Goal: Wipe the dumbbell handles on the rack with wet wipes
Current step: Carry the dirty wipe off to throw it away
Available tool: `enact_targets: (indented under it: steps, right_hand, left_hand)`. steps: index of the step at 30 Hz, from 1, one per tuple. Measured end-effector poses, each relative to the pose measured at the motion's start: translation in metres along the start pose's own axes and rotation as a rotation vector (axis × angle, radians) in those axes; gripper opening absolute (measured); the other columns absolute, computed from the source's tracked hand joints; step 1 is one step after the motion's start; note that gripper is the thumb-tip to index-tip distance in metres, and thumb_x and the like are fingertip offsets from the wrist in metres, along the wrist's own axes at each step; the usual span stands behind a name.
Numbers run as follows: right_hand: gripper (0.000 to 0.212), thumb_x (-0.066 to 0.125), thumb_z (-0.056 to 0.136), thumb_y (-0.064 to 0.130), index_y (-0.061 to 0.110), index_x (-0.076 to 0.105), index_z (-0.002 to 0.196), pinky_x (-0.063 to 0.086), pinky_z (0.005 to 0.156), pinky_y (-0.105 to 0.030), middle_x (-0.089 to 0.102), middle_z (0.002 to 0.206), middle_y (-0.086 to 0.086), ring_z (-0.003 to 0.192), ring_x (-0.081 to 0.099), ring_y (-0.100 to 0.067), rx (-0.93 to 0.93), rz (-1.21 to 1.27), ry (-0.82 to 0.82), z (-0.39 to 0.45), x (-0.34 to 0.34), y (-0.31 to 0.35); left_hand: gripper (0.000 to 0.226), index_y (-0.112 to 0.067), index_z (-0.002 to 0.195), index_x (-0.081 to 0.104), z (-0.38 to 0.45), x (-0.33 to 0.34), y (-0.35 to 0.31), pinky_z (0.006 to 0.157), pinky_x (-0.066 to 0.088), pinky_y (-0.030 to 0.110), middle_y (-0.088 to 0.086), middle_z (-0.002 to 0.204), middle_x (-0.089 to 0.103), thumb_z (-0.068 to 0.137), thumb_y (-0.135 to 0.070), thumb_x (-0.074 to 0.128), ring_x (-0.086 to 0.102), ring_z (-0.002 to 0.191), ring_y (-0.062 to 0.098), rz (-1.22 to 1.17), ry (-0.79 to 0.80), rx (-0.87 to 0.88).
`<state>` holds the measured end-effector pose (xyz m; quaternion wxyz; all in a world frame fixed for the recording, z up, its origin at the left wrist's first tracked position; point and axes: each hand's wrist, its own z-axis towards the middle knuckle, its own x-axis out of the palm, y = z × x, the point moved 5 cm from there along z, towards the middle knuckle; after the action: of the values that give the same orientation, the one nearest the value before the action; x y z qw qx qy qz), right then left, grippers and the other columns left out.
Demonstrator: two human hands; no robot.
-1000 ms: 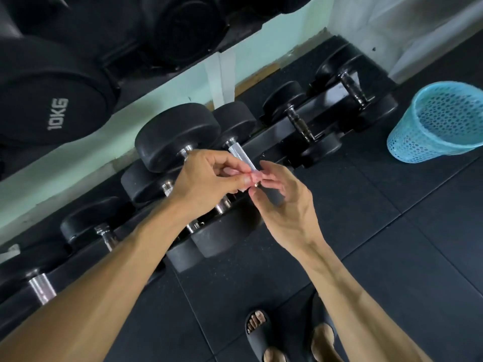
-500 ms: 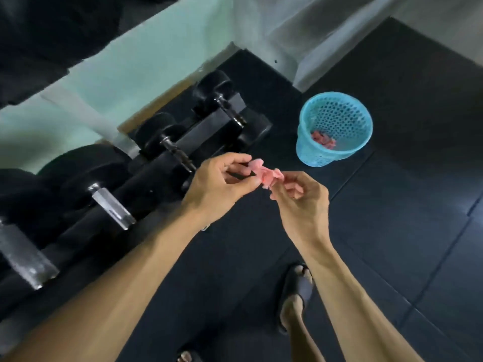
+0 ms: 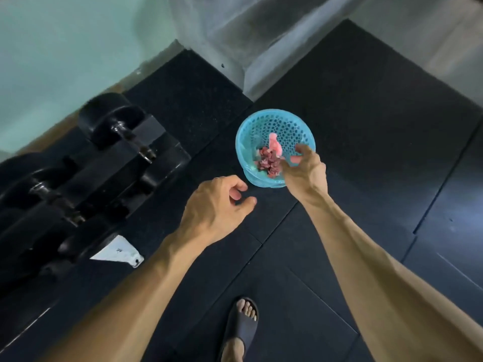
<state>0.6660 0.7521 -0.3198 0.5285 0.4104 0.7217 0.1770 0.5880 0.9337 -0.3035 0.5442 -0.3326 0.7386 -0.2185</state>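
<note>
My right hand [image 3: 305, 171] hovers over the blue mesh basket [image 3: 300, 131] on the floor, fingers spread and pointing down into it. A pink wet wipe [image 3: 275, 144] sits just off its fingertips inside the basket, above a heap of darker used wipes [image 3: 268, 163]. My left hand [image 3: 217, 207] hangs over the floor mat with loosely curled fingers and holds nothing. The black dumbbells [image 3: 109, 118] lie on the low rack [image 3: 154, 134] at the left, and a metal handle [image 3: 136, 143] shows between the heads.
Black rubber floor mats [image 3: 366, 152] cover the ground. A pale green wall [image 3: 65, 48] and a grey concrete corner [image 3: 235, 35] stand behind. My sandalled foot [image 3: 243, 325] is at the bottom. A white rack foot plate [image 3: 117, 252] juts out near my left forearm.
The view swung right from the rack to the basket. Both hands pinched the pink wipe before; now the left has let go and the right has carried it over the basket, where it has left the fingers.
</note>
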Motion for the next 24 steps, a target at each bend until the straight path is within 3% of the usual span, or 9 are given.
enact_targets:
  steps: [4,9,14,20,24]
  right_hand:
    - [0.034,0.064,0.093,0.023,0.019,0.061,0.126,0.052,0.081,-0.018,0.056,0.090,0.024,0.083,0.059,0.002,-0.094,-0.019,-0.001,-0.021,-0.008,-0.005]
    - [0.029,0.069,0.090,0.028,0.017,0.066,0.117,0.052,0.091,-0.028,0.067,0.109,0.001,0.099,0.063,-0.012,-0.130,-0.046,-0.018,-0.080,-0.016,-0.020]
    - [0.032,0.069,0.090,0.029,0.016,0.065,0.120,0.047,0.086,-0.019,0.064,0.110,0.005,0.098,0.060,-0.006,-0.071,-0.046,-0.128,-0.163,-0.028,-0.045]
    - [0.032,0.067,0.092,0.031,0.015,0.065,0.119,0.051,0.091,-0.032,0.065,0.112,0.000,0.101,0.063,-0.015,0.077,-0.033,-0.279,-0.286,-0.044,-0.105]
    - [0.029,0.067,0.092,0.032,0.017,0.065,0.116,0.049,0.091,-0.033,0.063,0.110,0.003,0.099,0.061,-0.015,0.226,0.021,-0.383,-0.379,-0.063,-0.156]
  left_hand:
    - [0.032,-0.025,0.107,0.066,-0.003,0.007,-0.005,0.082,0.054,0.037,-0.012,0.093,0.064,0.085,-0.047,0.068,0.063,0.085,0.011,0.172,0.057,0.047]
    - [0.033,-0.028,0.110,0.064,-0.028,0.013,-0.015,0.079,0.053,0.035,-0.013,0.097,0.062,0.086,-0.050,0.065,0.061,0.087,0.010,0.329,0.142,0.149]
    - [0.032,-0.028,0.110,0.064,-0.082,0.028,-0.026,0.078,0.053,0.034,-0.012,0.100,0.063,0.086,-0.049,0.064,0.061,0.089,0.010,0.419,0.257,0.315]
    - [0.034,-0.030,0.111,0.064,-0.173,0.058,-0.035,0.078,0.052,0.034,-0.013,0.102,0.063,0.086,-0.053,0.063,0.064,0.092,0.013,0.551,0.418,0.499]
    - [0.034,-0.031,0.112,0.062,-0.254,0.096,-0.048,0.078,0.050,0.032,-0.014,0.102,0.061,0.087,-0.054,0.060,0.064,0.094,0.012,0.639,0.560,0.646]
